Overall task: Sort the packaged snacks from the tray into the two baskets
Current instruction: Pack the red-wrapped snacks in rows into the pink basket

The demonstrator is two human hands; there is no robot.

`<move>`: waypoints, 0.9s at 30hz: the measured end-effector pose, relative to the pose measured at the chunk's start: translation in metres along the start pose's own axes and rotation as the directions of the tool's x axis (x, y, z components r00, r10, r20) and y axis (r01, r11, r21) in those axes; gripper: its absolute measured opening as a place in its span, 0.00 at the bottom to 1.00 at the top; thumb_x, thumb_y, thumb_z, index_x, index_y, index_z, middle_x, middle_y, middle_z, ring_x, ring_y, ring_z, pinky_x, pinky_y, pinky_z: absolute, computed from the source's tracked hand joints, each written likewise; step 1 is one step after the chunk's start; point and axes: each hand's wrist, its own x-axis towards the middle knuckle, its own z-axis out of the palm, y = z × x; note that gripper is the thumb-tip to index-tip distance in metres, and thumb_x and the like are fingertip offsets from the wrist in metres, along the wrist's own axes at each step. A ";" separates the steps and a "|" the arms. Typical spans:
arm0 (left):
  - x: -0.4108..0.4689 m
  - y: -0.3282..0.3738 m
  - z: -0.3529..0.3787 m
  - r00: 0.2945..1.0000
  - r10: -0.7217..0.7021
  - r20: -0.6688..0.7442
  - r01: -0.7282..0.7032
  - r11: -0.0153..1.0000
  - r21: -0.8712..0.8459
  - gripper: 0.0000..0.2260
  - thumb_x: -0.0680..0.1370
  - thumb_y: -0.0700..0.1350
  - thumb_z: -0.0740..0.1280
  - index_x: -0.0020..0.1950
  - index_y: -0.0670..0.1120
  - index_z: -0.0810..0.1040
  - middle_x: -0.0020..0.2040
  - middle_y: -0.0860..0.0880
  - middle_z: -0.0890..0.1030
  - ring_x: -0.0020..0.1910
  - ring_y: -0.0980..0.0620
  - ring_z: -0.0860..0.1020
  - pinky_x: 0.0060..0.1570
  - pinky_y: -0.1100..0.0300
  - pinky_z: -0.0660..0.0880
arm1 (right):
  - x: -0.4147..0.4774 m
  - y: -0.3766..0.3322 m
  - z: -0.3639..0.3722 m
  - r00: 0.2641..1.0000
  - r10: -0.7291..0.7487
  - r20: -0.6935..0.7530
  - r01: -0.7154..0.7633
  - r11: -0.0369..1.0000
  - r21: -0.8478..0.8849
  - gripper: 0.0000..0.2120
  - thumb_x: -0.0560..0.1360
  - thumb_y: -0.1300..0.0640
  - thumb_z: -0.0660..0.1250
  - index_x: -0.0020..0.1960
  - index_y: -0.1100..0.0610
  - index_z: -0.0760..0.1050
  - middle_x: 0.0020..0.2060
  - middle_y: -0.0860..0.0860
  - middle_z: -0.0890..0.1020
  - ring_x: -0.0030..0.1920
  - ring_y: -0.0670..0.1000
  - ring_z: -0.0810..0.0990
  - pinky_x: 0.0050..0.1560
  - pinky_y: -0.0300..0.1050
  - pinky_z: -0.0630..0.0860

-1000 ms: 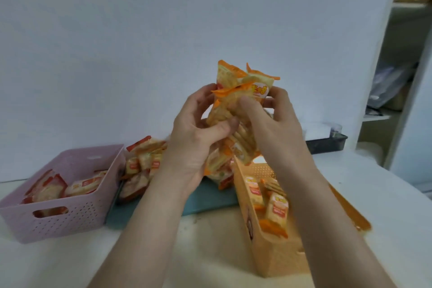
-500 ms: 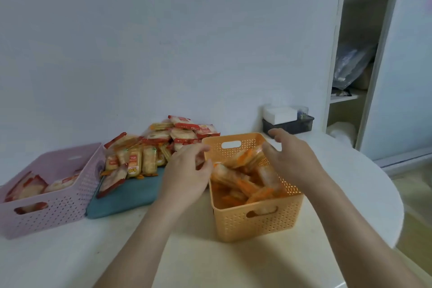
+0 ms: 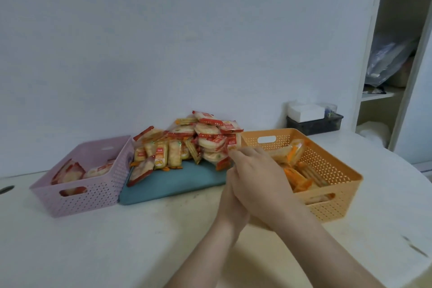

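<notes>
— Where are the snacks to be found?

— A heap of snacks [image 3: 205, 138] is piled on the tray [image 3: 177, 184], toward its back. A few red packs [image 3: 67, 173] are seen in the pink basket [image 3: 93, 196], set just beside the tray's left edge. Orange packs [image 3: 297, 177] are seen in the orange basket [image 3: 336, 196], at the tray's right.

— And the hands?

— The right hand [image 3: 259, 180] is held at the tray's right front corner, with its fingers bent and their tips at the heap's edge (whether a pack is pinched cannot be told). The left hand [image 3: 231, 203] is tucked under it and mostly covered, so its grip cannot be told either.
</notes>
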 end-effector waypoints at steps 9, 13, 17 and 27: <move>0.017 -0.023 -0.096 0.913 -0.255 -0.319 0.191 0.957 -0.218 0.08 0.79 0.40 0.63 0.56 0.43 0.77 0.49 0.48 0.79 0.44 0.53 0.78 0.44 0.59 0.75 | 0.024 -0.046 0.041 0.953 0.039 0.300 -0.107 0.971 0.214 0.30 0.76 0.62 0.58 0.76 0.54 0.53 0.73 0.57 0.62 0.71 0.59 0.61 0.68 0.50 0.65; 0.037 -0.040 -0.127 0.932 -0.059 -0.359 0.189 0.921 0.340 0.16 0.78 0.41 0.63 0.65 0.50 0.73 0.62 0.50 0.77 0.56 0.51 0.76 0.57 0.53 0.74 | 0.049 -0.051 0.076 0.896 0.278 0.347 -0.366 0.904 0.222 0.38 0.77 0.59 0.59 0.78 0.47 0.40 0.78 0.57 0.44 0.77 0.61 0.41 0.73 0.61 0.54; 0.069 -0.038 -0.135 0.955 0.221 -0.199 -0.021 0.718 0.696 0.22 0.77 0.43 0.65 0.71 0.51 0.66 0.72 0.51 0.67 0.71 0.49 0.64 0.70 0.52 0.64 | 0.074 -0.045 0.096 0.867 0.384 0.318 -0.451 0.876 0.170 0.39 0.79 0.54 0.60 0.77 0.43 0.34 0.78 0.54 0.36 0.76 0.61 0.34 0.71 0.67 0.52; 0.148 -0.028 -0.138 0.973 0.222 0.067 -0.107 0.172 0.979 0.35 0.76 0.42 0.66 0.76 0.58 0.51 0.78 0.48 0.54 0.76 0.44 0.53 0.72 0.41 0.53 | 0.112 -0.017 0.142 0.909 0.357 0.217 -0.393 0.907 0.153 0.42 0.74 0.63 0.66 0.78 0.45 0.45 0.77 0.56 0.53 0.74 0.64 0.52 0.68 0.56 0.66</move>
